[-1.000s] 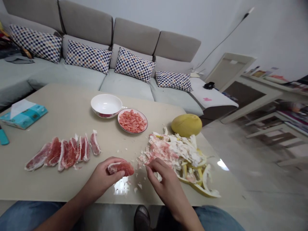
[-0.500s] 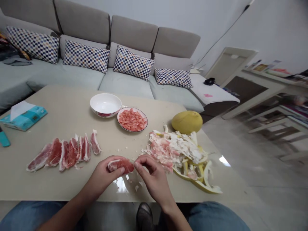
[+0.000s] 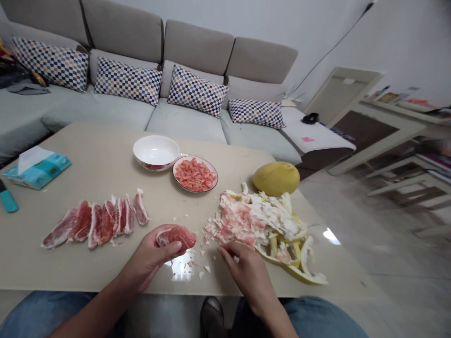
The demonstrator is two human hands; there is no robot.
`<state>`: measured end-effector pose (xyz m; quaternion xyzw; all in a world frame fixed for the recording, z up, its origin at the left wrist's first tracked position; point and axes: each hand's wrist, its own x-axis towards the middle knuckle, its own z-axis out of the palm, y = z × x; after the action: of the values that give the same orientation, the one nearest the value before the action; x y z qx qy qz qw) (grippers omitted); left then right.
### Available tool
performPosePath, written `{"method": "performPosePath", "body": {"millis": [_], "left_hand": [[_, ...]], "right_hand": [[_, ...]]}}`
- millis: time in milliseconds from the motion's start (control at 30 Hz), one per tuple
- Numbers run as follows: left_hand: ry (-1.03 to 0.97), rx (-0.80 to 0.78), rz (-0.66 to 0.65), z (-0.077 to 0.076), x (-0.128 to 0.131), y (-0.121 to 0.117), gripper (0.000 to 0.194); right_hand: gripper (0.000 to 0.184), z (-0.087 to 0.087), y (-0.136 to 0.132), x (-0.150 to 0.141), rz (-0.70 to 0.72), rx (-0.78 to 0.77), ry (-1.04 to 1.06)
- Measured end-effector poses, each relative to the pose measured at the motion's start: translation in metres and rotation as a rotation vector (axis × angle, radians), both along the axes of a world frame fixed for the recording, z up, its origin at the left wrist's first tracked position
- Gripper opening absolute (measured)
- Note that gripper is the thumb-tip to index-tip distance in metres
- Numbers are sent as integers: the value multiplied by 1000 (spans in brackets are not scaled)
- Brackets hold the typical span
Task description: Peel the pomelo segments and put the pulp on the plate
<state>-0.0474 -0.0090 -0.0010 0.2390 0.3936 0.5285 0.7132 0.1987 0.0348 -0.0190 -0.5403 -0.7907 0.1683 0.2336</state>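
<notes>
My left hand (image 3: 150, 257) is closed around a pink pomelo segment (image 3: 178, 234), held just above the table's front edge. My right hand (image 3: 244, 271) is pinched on a small white scrap of membrane (image 3: 235, 258), right beside the heap of pink and white peelings and yellow rind (image 3: 262, 225). A row of several pomelo segments (image 3: 97, 221) lies on the table to the left of my left hand. White crumbs of membrane (image 3: 192, 265) are scattered between my hands.
On the beige table (image 3: 105, 164) stand a white empty bowl (image 3: 156, 152), a plate of pink pomelo flesh (image 3: 195, 174) and a whole yellow pomelo (image 3: 276, 178). A teal tissue pack (image 3: 35, 164) lies far left. Behind is a grey sofa (image 3: 183, 117) with checked cushions.
My right hand has moved away from the segment, down and right to the edge of the peel heap, carrying a white scrap. My left hand keeps hold of the segment and has turned it slightly.
</notes>
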Motion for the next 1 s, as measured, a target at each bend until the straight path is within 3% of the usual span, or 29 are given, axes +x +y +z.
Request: {"method": "performPosePath", "body": {"millis": [67, 233, 333, 467, 567, 633, 733, 800, 867, 933, 1000], "left_hand": [[52, 20, 2, 0, 1, 0, 33], [78, 47, -38, 2, -1, 2, 30], [35, 67, -90, 0, -3, 3, 30], [32, 67, -98, -5, -2, 2, 36], [45, 58, -94, -8, -1, 2, 35], [17, 52, -118, -8, -2, 2, 31], [-88, 26, -169, -7, -5, 3, 23], [-172, 25, -205, -9, -6, 3, 25], [-210, 44, -229, -10, -5, 3, 29], [-167, 73, -220, -11, -3, 3, 30], [-60, 105, -177, -10, -2, 2, 29]], "right_hand": [[36, -3, 0, 2, -50, 29, -82], [16, 4, 4, -1, 100, 177, -46], [20, 11, 4, -6, 102, 134, 23], [13, 24, -3, -15, 119, 95, 131], [21, 36, -7, -21, 147, 2, 269], [11, 43, -9, -26, 135, -1, 310], [29, 51, -12, -33, 153, -43, 344], [10, 56, -13, -39, 201, -132, 402], [18, 61, -16, -45, 214, -173, 459], [6, 65, -18, -51, 187, -168, 490], [20, 67, -20, -55, 191, -174, 486]]}}
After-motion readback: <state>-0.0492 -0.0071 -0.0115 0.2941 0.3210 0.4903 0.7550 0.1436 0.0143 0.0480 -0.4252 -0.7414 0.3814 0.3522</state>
